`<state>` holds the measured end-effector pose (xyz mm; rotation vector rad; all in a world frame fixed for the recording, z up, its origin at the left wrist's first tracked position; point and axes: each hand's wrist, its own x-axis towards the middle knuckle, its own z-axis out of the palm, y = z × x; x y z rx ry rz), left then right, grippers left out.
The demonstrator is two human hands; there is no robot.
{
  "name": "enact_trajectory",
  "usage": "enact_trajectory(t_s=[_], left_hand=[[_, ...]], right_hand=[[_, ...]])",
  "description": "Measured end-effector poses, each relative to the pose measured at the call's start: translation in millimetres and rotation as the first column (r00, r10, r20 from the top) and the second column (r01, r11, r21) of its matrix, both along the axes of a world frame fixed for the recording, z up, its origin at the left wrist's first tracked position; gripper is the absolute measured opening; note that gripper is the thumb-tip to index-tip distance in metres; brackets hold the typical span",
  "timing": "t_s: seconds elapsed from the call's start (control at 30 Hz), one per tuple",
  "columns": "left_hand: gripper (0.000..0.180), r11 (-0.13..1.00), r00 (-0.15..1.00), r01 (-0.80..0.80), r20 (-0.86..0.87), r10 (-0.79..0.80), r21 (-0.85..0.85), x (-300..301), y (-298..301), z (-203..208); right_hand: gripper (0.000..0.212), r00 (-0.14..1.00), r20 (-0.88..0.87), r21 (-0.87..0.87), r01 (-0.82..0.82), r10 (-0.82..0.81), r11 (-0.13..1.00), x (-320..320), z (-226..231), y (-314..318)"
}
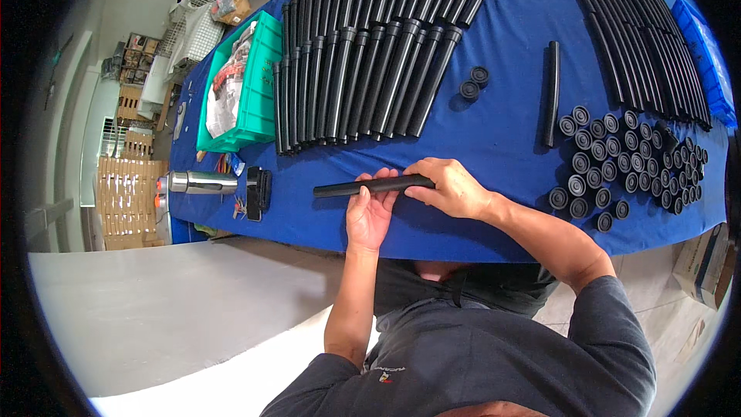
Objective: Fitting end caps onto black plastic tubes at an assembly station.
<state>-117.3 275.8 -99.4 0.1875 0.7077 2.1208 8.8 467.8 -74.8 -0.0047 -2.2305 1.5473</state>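
Observation:
A black tube lies almost level across both my hands, near the front edge of the blue-covered table. My left hand supports its middle from below, palm up, with the thumb and fingers closed about it. My right hand wraps over the tube's right end from above; whether a cap sits on that end is hidden. Beyond my hands lie two black round caps. A single black tube lies farther right, beside a large group of loose round caps.
Rows of tubes with wider ends cover the far middle, and plain tubes fill the far right. A green crate stands left, a blue crate at the right edge. A metal flask and a black case lie left.

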Motion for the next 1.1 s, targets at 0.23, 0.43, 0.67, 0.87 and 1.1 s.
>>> enact_trajectory(t_s=[0.23, 0.43, 0.67, 0.87, 1.1], left_hand=[[0.026, 0.998, 0.999, -0.032, -0.035, 0.03, -0.052, 2, 1, 7], [0.036, 0.861, 0.956, 0.013, -0.247, -0.16, -0.509, 8, 0, 36], [0.022, 0.567, 0.062, -0.748, -0.887, -0.457, -0.344, 3, -20, 81], [0.048, 0.698, -0.458, -0.618, -0.556, -0.693, -0.362, -5, 8, 104], [0.033, 0.587, -0.189, -0.561, -0.6, -0.777, -0.583, -3, 7, 102]], right_hand=[[0.029, 1.0, 0.019, -0.054, -0.005, 0.006, 0.999, -4, 2, 0], [0.028, 0.992, 0.123, -0.321, 0.009, 0.033, 0.947, 0, 3, 8], [0.027, 0.986, 0.143, -0.528, 0.0, 0.09, 0.849, -3, 6, 17], [0.031, 0.982, 0.038, -0.258, -0.171, 0.187, 0.951, -2, 0, 17], [0.035, 0.992, -0.014, -0.156, -0.13, 0.129, 0.979, -4, -1, 15]])
